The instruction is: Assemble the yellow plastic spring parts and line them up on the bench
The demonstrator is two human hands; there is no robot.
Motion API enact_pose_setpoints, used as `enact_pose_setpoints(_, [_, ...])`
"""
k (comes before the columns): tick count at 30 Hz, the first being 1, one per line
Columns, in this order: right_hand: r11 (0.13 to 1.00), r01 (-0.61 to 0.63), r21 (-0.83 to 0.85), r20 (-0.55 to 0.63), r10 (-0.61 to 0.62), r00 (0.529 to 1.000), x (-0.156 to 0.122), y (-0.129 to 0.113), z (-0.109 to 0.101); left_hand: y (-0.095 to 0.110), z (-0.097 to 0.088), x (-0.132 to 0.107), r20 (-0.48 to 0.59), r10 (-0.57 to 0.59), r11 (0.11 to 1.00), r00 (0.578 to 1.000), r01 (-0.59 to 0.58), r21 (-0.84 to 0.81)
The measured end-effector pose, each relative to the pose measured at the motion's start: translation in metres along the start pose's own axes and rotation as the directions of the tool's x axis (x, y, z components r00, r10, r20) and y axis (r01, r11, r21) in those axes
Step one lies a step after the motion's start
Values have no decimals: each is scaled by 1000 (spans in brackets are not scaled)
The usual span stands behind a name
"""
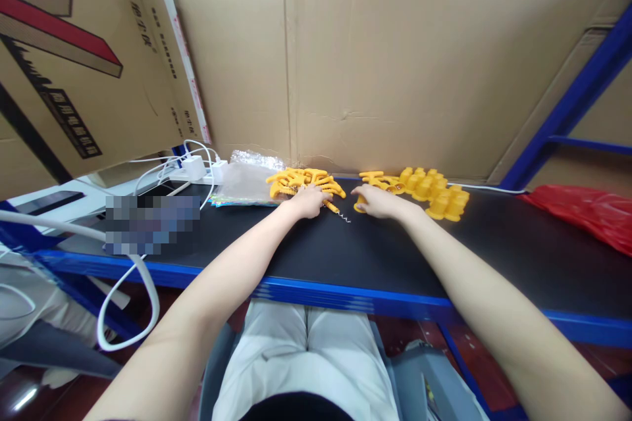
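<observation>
My left hand (pixel 311 202) is closed around a corkscrew (pixel 334 208) with a yellow shaft, its metal spiral pointing right and toward me just above the black tabletop. Right behind that hand lies a pile of yellow corkscrew handles (pixel 306 177). My right hand (pixel 378 202) has its fingers closed on a yellow cup-shaped piece (pixel 361 204), mostly covered by the fingers. Beyond the right hand are a few yellow handle pieces (pixel 372 175). Several yellow cup-shaped pieces (pixel 432 187) stand grouped to its right.
Clear plastic bags (pixel 247 181) lie left of the pile. White chargers (pixel 194 168) and cables sit farther left, near a phone (pixel 49 200). A red plastic bag (pixel 585 214) rests at the right. Cardboard (pixel 395 72) walls the back; a blue rail (pixel 345 295) edges the front.
</observation>
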State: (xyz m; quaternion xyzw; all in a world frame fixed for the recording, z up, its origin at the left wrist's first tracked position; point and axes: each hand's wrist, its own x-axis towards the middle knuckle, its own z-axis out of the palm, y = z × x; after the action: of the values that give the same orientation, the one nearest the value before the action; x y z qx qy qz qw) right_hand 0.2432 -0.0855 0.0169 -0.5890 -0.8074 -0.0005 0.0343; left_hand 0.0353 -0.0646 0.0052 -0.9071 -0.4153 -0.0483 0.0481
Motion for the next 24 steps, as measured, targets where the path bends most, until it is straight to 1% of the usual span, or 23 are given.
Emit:
enact_pose_setpoints(2, [999, -25, 28, -10, 25, 1000, 0, 0, -1, -1, 1, 1, -23, -12, 1000, 1000, 12, -2])
enact_pose_setpoints(6, [993, -90, 82, -27, 92, 995, -3, -2, -4, -1, 2, 2, -106, -36, 999, 994, 32, -40])
enact_pose_setpoints(8, [991, -101, 86, -20, 103, 994, -4, -3, -6, -1, 2, 2, -122, -33, 999, 992, 28, -45])
enact_pose_setpoints(12, [994, -89, 70, -18, 91, 996, -4, -4, -6, -1, 2, 1, -106, -15, 999, 994, 12, -32])
enact_pose_setpoints(16, [993, -93, 67, -8, 94, 996, -4, -4, -6, -2, 0, 0, -97, 1, 997, 995, -8, -72])
enact_pose_setpoints(21, [994, -90, 68, 5, 90, 996, -5, -5, -8, 2, -6, -1, -77, -68, 985, 995, 54, -161])
enact_pose_setpoints(24, [994, -88, 61, 4, 88, 996, -5, -5, -7, 5, -6, -2, -58, -59, 989, 997, 50, -137])
